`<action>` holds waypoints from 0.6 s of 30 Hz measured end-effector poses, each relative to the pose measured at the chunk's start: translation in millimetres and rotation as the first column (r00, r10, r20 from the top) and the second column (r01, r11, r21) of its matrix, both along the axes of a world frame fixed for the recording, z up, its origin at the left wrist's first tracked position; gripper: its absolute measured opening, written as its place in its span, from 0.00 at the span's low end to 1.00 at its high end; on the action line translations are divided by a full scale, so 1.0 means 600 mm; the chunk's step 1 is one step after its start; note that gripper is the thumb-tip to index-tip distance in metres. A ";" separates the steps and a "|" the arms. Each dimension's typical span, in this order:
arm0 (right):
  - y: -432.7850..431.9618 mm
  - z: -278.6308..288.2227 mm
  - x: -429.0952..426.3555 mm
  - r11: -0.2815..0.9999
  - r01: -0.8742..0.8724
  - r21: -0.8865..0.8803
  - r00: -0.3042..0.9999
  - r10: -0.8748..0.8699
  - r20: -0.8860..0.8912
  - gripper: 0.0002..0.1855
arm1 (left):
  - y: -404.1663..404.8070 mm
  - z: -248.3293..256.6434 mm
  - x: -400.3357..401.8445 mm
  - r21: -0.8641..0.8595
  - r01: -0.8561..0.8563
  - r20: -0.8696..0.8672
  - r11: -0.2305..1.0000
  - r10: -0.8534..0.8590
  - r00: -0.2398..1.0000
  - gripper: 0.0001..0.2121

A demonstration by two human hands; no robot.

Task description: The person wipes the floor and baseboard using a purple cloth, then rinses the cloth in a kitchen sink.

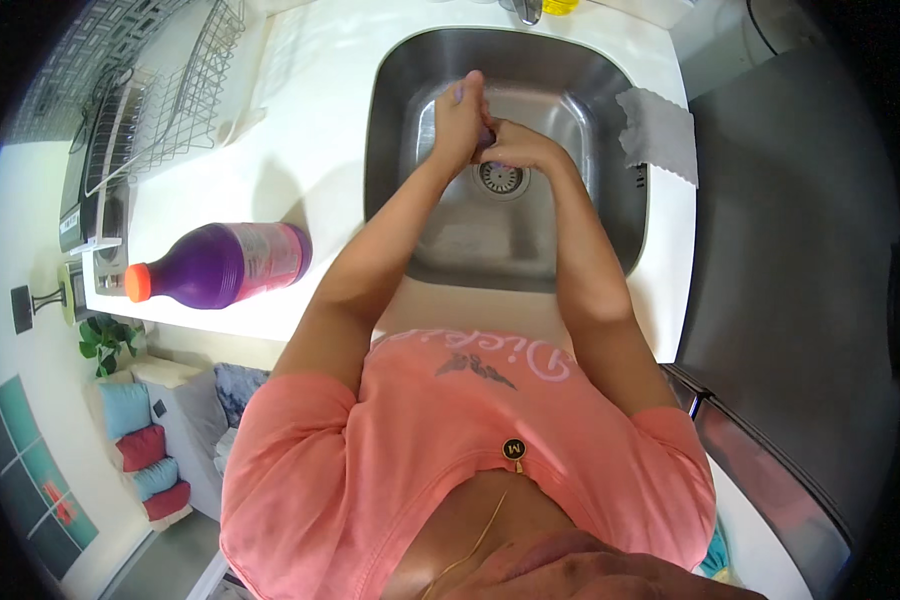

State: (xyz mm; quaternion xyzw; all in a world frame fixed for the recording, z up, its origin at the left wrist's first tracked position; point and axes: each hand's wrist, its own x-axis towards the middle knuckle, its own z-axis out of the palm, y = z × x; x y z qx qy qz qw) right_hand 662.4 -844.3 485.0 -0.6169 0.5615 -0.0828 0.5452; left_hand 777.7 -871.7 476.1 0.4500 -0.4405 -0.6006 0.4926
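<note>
Both bare hands are together over the stainless steel sink [465, 259], just above its strainer drain [502, 178]. My left hand [461, 124] points its fingers toward the tap, with lilac nail polish visible. From the other side, my right hand [521, 144] curls against the left palm. Something small and purple shows between them; whether it is a held item, nails or liquid is unclear. Left of the sink, a large purple plastic bottle [202, 266] with an orange cap and pink label lies beside my left forearm or stands tilted by the lens.
The metal tap [528, 10] is behind the sink, near a yellow container [560, 6]. A grey cloth [658, 135] drapes over the right counter edge. On the far left are a wire dish rack [187, 97] and a stove [109, 142]. A dark grey surface [787, 225] borders the counter's right side.
</note>
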 end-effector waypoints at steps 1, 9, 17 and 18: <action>-0.001 -0.007 -0.005 0.999 0.029 -0.019 0.999 -0.028 0.043 0.27 | 0.002 -0.010 0.000 -0.039 -0.024 0.033 0.999 0.025 0.999 0.17; -0.021 -0.028 -0.054 0.807 0.359 -0.469 0.924 -0.378 0.056 0.28 | -0.003 -0.017 0.029 0.146 0.030 -0.090 0.989 -0.017 0.996 0.23; -0.029 -0.034 -0.048 0.521 0.695 -0.495 0.714 -0.581 0.392 0.23 | -0.009 -0.047 0.038 0.054 0.070 0.189 0.996 -0.079 0.979 0.26; -0.033 -0.034 -0.050 0.489 0.712 -0.503 0.696 -0.587 0.414 0.23 | -0.014 -0.041 0.035 0.076 0.067 0.198 0.995 -0.081 0.977 0.25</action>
